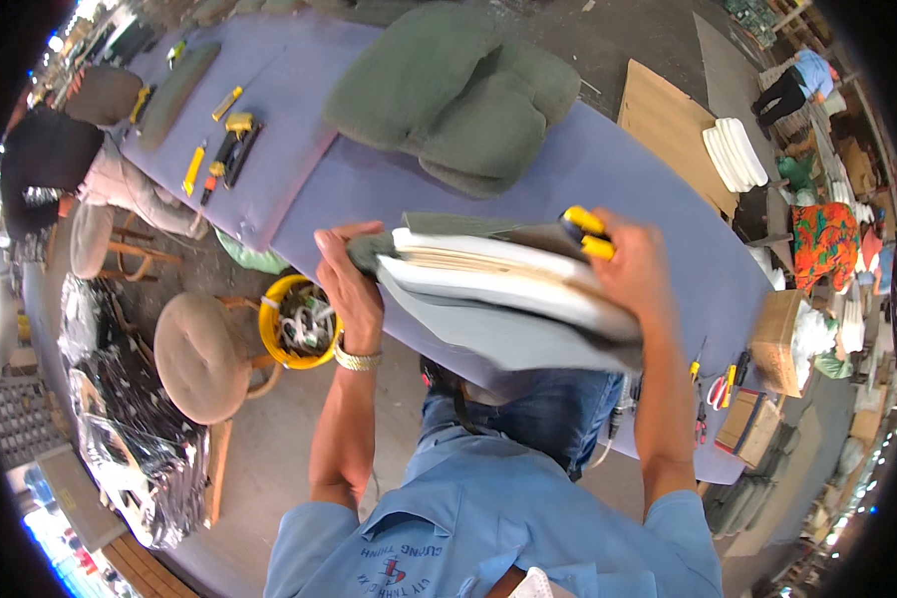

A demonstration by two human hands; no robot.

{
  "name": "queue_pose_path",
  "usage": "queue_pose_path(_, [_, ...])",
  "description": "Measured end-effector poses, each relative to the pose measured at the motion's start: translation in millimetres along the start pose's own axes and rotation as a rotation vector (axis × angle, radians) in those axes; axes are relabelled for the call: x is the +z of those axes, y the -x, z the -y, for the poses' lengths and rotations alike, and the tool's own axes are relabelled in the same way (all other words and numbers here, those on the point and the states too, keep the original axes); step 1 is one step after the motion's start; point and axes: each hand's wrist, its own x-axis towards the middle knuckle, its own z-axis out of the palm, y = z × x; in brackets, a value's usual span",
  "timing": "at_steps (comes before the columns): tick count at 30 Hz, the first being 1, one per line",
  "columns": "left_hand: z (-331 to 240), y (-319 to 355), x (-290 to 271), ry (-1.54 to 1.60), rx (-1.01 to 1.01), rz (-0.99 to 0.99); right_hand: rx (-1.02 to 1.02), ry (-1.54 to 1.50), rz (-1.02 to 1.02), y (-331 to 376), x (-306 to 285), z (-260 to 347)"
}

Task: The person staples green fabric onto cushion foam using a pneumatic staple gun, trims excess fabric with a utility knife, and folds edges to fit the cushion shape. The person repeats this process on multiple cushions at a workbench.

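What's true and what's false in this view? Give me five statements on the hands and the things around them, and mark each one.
1. The right hand holds a yellow-and-black tool. True.
2. The left hand is empty. False: it holds one end of a layered stack with white and grey layers.
3. Dark green padding lies on the table. True.
4. The yellow bucket has nothing in it. False: whitish scraps lie in it.
5. A round tan stool stands to the left of the bucket. True.
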Motion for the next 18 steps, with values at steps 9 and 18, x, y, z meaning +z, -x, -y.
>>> queue_pose_path(9, [115, 171, 112, -0.13, -0.105, 0.177, -0.006, 0.48, 0.236, -26, 33, -122])
queue_pose_path(18, [95, 172, 88, -0.303, 0.247, 0.623, 0.182, 0.44, 0.124, -21, 56, -151])
